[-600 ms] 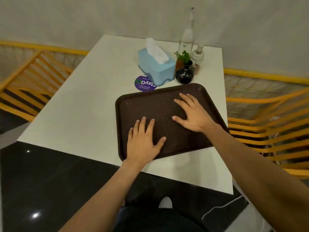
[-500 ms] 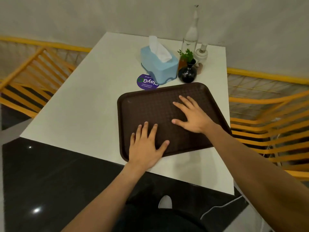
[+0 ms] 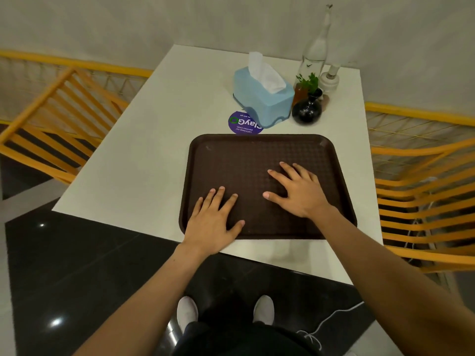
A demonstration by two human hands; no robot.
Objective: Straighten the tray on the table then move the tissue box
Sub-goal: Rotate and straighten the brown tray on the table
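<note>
While both palms press flat with fingers spread, left hand (image 3: 214,222) and right hand (image 3: 299,192) pin one brown tray (image 3: 257,155) near the white table (image 3: 144,160) front edge. One blue tissue box (image 3: 262,98) sits at 12 o'clock; bare tabletop lies at 9 o'clock. Two orange chairs flank.

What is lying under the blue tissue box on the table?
A round purple sticker lies partly under the tissue box, on its near corner. Its near part shows, with white lettering; the rest is covered, and so is anything else under the box.
</note>
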